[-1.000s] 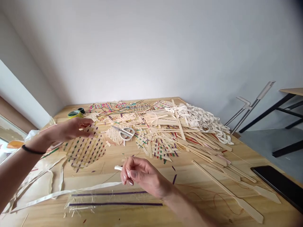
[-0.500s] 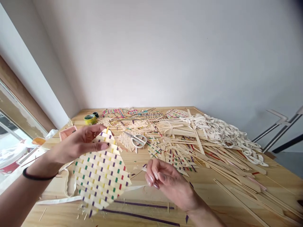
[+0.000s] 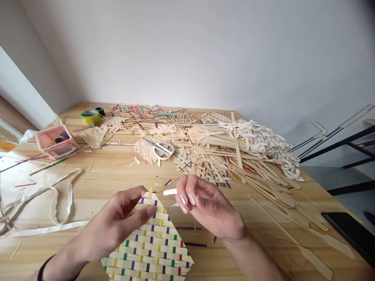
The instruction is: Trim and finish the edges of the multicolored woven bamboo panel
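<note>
My left hand [image 3: 117,220] pinches the top corner of a woven bamboo mat [image 3: 152,249], thumb on its front face. The mat is pale, with purple, yellow, green and red strips threaded through it, and its lower part runs out of view. Just right of that corner, my right hand [image 3: 211,207] is closed on a narrow white strip [image 3: 170,192]. One end of the strip sticks out toward the mat, apart from it; the rest is mostly hidden by the fingers.
White-handled scissors [image 3: 163,150] lie beyond the hands, among woven scraps [image 3: 211,171]. A pink basket [image 3: 57,141] and yellow tape roll [image 3: 90,117] stand left. White ribbon [image 3: 269,146] is heaped right, near flat wooden handles [image 3: 313,261] and a black phone [image 3: 350,236].
The view has shifted, so the table's contents sit higher and farther left. The mat is now lower, and my left hand has come closer to my right. Both hands keep their holds.
</note>
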Available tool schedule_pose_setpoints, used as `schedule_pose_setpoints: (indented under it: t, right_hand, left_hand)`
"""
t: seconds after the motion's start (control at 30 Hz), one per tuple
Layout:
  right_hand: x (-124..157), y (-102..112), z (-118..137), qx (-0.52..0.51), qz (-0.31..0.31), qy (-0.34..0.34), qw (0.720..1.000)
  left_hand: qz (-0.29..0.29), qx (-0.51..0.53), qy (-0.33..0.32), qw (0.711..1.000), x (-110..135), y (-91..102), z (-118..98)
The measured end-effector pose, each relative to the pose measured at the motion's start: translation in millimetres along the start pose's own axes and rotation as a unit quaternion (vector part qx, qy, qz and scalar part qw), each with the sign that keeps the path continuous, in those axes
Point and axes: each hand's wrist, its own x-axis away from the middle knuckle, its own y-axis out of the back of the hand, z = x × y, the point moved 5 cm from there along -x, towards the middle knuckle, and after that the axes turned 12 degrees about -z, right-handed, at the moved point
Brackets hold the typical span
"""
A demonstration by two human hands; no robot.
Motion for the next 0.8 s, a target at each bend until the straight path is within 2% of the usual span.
schedule_pose_setpoints:
  t: [0.13, 0.3, 0.57, 0.8]
  right_hand:
    - [1.7, -3.3, -1.4, 0.002, -0.001, -0.01, 1.0]
    - [2.8, -4.8, -8.7, 0.018, -0.029, -0.062, 0.998]
    - [1.6, -2.4, -20.6, 0.022, -0.04, -0.091, 0.995]
    - [1.7, -2.6, -22.2, 0.059, -0.053, -0.076, 0.994]
  left_hand:
    - [-0.016, -0.002, 0.012, 1.0, 2.0, 1.8, 14.8]
    - [-0.044, -0.039, 0.009, 0.998, 5.9, 4.2, 24.5]
    - [-0.068, -0.08, 0.003, 0.994, 7.8, 5.7, 29.8]
    - [-0.086, -0.094, -0.018, 0.992, 10.7, 5.5, 26.1]
